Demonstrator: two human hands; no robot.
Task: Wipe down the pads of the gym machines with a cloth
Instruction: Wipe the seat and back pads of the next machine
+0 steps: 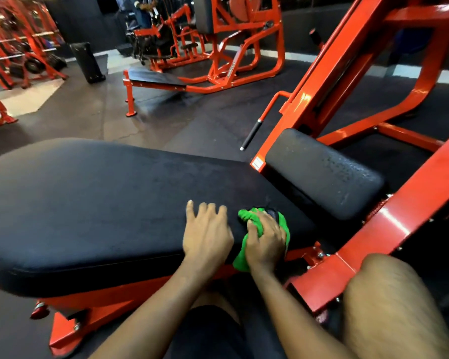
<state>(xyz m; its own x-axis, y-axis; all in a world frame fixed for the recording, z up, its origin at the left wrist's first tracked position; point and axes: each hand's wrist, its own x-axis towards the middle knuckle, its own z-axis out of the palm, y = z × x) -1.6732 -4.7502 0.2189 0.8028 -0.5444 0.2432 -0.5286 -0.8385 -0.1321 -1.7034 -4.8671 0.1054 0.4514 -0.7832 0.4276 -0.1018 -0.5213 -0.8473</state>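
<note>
Gripping one bunched green cloth (245, 258), a person's right hand (266, 242) presses it onto the near right end of a large black pad (101, 203), fingers curled tight around the fabric. A tail of the cloth hangs over the pad's front edge. The left hand (206, 234) lies just to the left of it, flat on the same pad with fingers straight and slightly spread, holding nothing.

Two black pads show on this machine: the large one under both hands, and a smaller pad (324, 174), rounded, just beyond its right end and tilted up against the red frame (399, 211). Its surface looks speckled, though the view is too soft to tell with what. One black-gripped handle (252, 133) sticks out from the frame past the smaller pad. The person's bare knee (389, 307) fills the lower right corner, beside the frame's lower rail.

Across the dark floor (88, 112) stands a second red machine (244, 47), with a low black board (156, 77) at its near end and one black bin (87, 62) to the left of that. More red racks (24, 47) crowd the far left, too blurred to count.
</note>
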